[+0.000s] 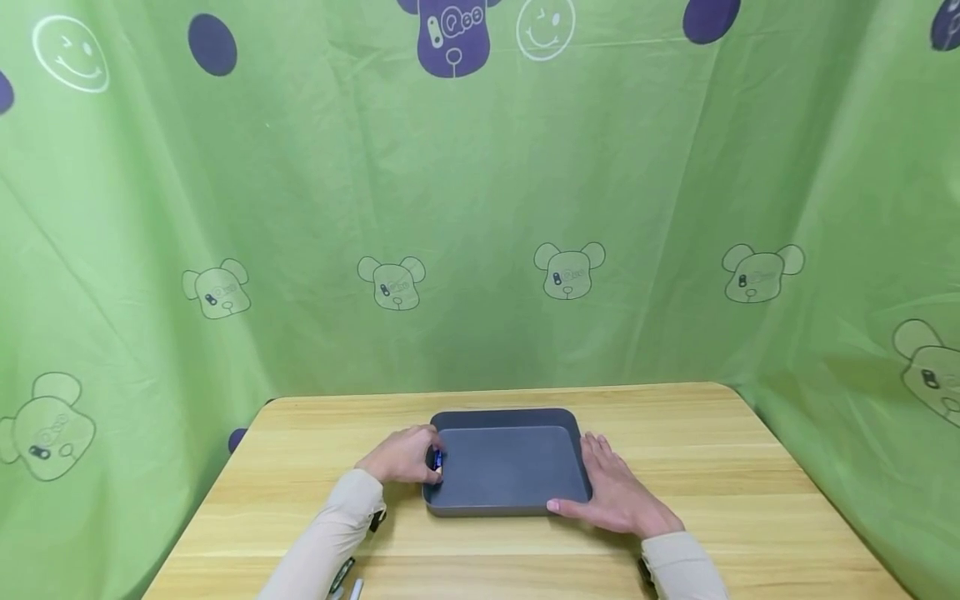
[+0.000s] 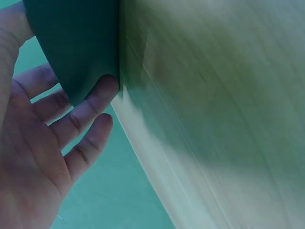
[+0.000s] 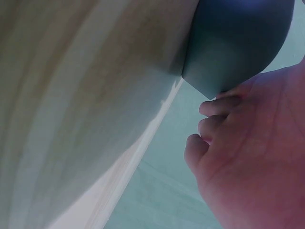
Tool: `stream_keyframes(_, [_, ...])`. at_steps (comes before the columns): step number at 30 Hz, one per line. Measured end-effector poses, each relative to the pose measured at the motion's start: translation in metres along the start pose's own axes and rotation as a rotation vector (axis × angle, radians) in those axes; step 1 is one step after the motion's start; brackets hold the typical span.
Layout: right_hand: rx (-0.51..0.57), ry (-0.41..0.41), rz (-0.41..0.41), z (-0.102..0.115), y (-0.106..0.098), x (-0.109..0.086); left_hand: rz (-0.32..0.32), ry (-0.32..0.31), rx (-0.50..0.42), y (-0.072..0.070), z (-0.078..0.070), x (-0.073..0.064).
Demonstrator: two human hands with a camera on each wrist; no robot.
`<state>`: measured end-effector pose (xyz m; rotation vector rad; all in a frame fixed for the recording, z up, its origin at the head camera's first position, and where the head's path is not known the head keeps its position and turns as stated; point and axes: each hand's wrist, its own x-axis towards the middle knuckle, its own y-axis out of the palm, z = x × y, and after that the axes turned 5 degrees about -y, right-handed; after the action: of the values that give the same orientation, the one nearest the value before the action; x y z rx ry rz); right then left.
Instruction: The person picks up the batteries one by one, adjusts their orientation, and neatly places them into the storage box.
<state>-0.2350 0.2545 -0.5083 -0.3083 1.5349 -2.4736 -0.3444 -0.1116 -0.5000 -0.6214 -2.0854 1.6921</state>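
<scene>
A shallow dark grey rectangular tray point(image 1: 502, 467) lies on the wooden table. At its left end my left hand point(image 1: 403, 456) reaches over the rim, thumb toward the front and fingers toward the back. Between them it pinches a small blue, black and orange thing point(image 1: 437, 460), mostly covered, whose kind I cannot tell. In the left wrist view the tray's wall point(image 2: 78, 43) hides the thumb and that thing. My right hand point(image 1: 618, 498) rests against the tray's right side, fingers extended along the wall and thumb spread to the front corner. The right wrist view shows its fingertips behind the tray wall point(image 3: 233, 43).
Near the table's front edge, beside the left forearm, lie a dark green slim object point(image 1: 342, 573) and a white stick-like object point(image 1: 357, 588). A green curtain point(image 1: 480, 333) with bear prints hangs behind and on both sides of the table point(image 1: 720, 467).
</scene>
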Motion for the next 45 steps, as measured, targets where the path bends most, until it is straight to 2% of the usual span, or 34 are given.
stream_keyframes(7, [0.007,-0.003,0.003,0.001,0.000,0.000,0.015,0.002,0.050,0.000,-0.001,0.003])
stream_keyframes(22, [0.000,0.001,-0.009,0.000,-0.001,-0.001,0.028,-0.007,0.054,-0.002,-0.002,0.002])
stream_keyframes(29, [0.001,0.000,-0.005,0.000,-0.001,0.000,-0.011,0.015,0.029,-0.005,-0.002,-0.002])
stream_keyframes(32, [0.000,-0.003,0.001,0.000,-0.002,0.000,-0.050,0.021,-0.011,-0.012,-0.003,-0.006])
stream_keyframes(36, [-0.003,-0.009,0.004,0.001,-0.003,-0.001,-0.086,-0.004,-0.093,-0.023,-0.001,-0.016])
stream_keyframes(41, [-0.002,-0.008,0.007,0.002,-0.003,-0.002,-0.132,-0.034,-0.209,-0.036,0.008,-0.033])
stream_keyframes(45, [-0.001,-0.009,0.006,0.001,-0.002,-0.002,-0.181,-0.050,-0.233,-0.043,0.017,-0.049])
